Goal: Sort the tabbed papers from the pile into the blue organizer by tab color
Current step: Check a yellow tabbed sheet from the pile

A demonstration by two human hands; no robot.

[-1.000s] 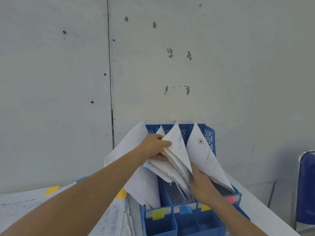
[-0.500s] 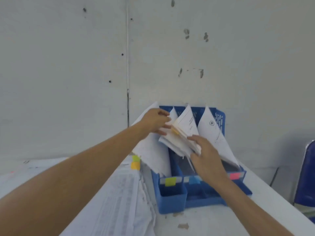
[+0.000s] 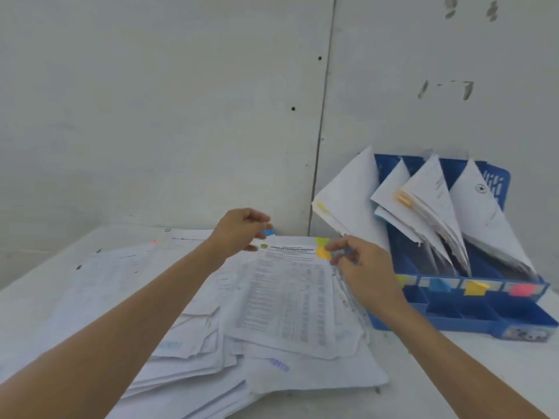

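Pile (image 3: pixel 281 300) under both hands; right hand (image 3: pixel 367 272) maybe touching orange tab (image 3: pixel 323 253), left hand (image 3: pixel 237 231) loosely curled, empty.

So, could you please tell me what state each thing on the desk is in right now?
Paper pile: loose, uneven, lying flat.
Top sheet: flat on the pile, orange tab at its far right corner.
Left hand: fingers curled at the pile's far edge; grip unclear.
Right hand: fingers at the orange tab; grip unclear.
Blue organizer: upright, its slots holding leaning filed papers.
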